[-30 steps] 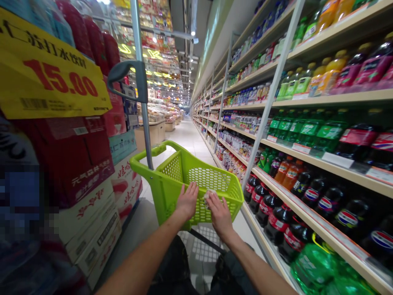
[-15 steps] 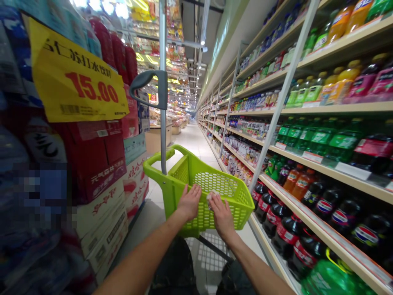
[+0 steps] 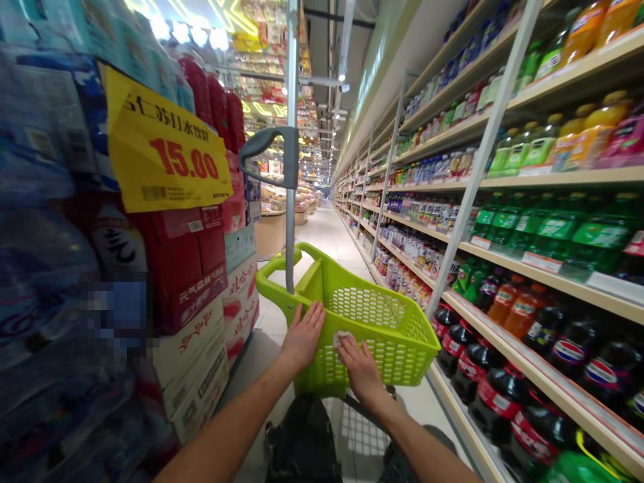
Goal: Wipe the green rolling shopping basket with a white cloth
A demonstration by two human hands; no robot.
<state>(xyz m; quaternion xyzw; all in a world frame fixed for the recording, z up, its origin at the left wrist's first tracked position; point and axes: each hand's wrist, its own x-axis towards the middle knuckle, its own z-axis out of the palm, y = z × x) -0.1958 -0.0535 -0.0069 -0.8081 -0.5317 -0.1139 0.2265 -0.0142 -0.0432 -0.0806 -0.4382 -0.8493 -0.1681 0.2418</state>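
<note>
A lime-green plastic shopping basket (image 3: pixel 402 355) on wheels stands in front of my knees, with slotted walls and a grey pull handle (image 3: pixel 272 157) upright at its left end. My left hand (image 3: pixel 306 335) lies flat on the basket's near side, fingers stretched out, close under the rim. To the right of it, my right hand (image 3: pixel 359 369) presses a small crumpled whitish wipe (image 3: pixel 343 339) against the same wall. Whether the wipe is paper or cloth is hard to tell. Inside the basket, the visible part shows only bare green walls.
Drink shelves (image 3: pixel 483 245) with several rows of bottles run along the right. On the left rise stacked drink cartons (image 3: pixel 186 268) and wrapped bottles, with a yellow price sign (image 3: pixel 171 147) marked 15.00. The tiled aisle (image 3: pixel 329 228) stretches ahead.
Both hands have slid left along the basket's side, toward the handle end, with the wipe still under the right fingers. The view has turned slightly left.
</note>
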